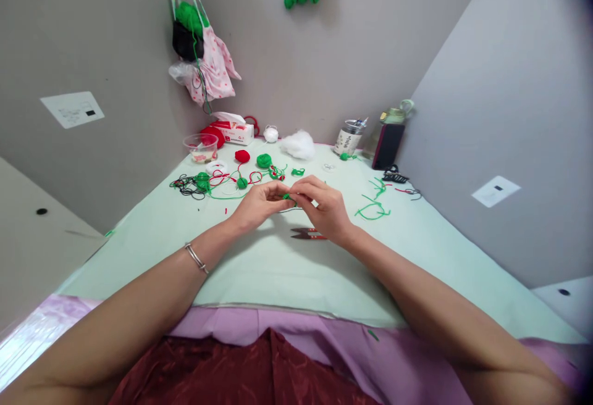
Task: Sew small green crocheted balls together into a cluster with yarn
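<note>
Both hands pinch green piece

Left hand [260,203] and right hand [324,206] meet above the pale green table [259,269], fingers closed on a small green yarn piece [287,196]. Red snips [307,234] lie just below the right hand

Table: I see a pale green top [259,269].
Near middle: red snips [306,234].
Far left: plastic cup [201,147], black cord tangle [185,185].
Far back: white stuffing [298,144], jar [348,139].
Right: green yarn scraps [373,209].
</note>
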